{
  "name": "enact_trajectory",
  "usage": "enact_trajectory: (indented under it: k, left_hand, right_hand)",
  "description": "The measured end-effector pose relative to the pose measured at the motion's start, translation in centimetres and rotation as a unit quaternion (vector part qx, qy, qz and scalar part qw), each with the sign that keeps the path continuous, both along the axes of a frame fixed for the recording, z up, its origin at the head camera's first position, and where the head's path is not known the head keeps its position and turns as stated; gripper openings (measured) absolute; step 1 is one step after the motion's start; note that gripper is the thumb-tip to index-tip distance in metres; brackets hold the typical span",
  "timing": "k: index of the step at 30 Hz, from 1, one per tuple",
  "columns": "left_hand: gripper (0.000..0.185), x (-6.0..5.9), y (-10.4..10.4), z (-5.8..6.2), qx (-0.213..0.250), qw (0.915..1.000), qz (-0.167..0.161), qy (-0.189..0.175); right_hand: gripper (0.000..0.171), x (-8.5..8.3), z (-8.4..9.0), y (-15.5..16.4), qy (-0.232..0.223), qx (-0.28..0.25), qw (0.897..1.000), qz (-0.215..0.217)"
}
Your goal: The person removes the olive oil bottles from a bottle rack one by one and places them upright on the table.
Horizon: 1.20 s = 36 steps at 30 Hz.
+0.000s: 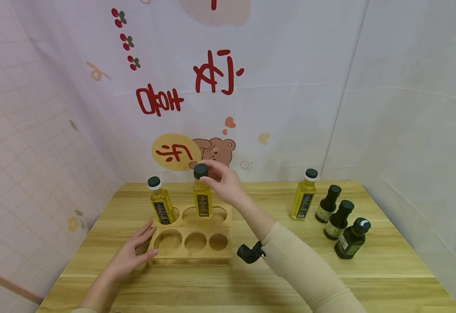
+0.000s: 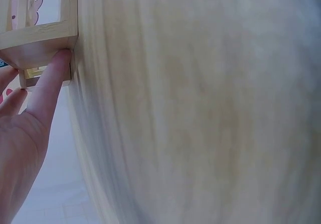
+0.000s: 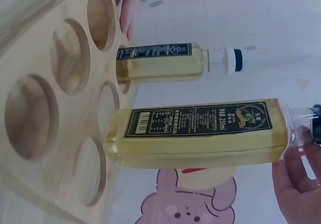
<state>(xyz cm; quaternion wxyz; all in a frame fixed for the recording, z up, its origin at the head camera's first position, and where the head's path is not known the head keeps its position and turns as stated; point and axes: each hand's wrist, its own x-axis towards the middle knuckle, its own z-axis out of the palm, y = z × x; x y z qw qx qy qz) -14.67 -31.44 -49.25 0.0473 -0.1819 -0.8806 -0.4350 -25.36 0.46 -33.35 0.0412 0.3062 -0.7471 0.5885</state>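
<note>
Second oil bottle going into the rack's back row

Yellow bottle (image 1: 202, 198) pinched at its cap by the right hand (image 1: 224, 182), base at the middle back hole of the wooden rack (image 1: 190, 243) — lowering straight looks next. Left hand (image 1: 128, 256), fingers flat, steadies the rack's corner (only the left wrist view shows the fingertip (image 2: 59, 66) pressing the base).

Left hand (image 1: 128, 256) lies low and flat, fingers straight and spread, thumb out — right arm in a beige sleeve reaches forward and up, right hand (image 1: 224, 182) raised, fingertips (image 1: 211, 174) curled down in a pinch.
</note>
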Motion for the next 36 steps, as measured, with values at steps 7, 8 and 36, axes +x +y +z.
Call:
enact_trajectory:
  k: [7, 8, 36]
  left_hand:
    - [0.067, -0.1, -0.2, -0.3, 0.004, 1.0000, -0.001, -0.003]
    - [0.067, -0.1, -0.2, -0.3, 0.004, 1.0000, -0.001, -0.003]
    - [0.069, 0.0, 0.1, 0.1, -0.001, 0.9999, 0.008, -0.013]
  right_hand:
    - [0.039, 0.3, 0.5, 2.7, 0.010, 0.018, 1.000, -0.015]
    - [0.039, 0.4, 0.6, 3.1, 0.010, 0.020, 1.000, -0.013]
    - [0.046, 2.2, -1.9, 17.6, -0.045, 0.084, 0.991, -0.090]
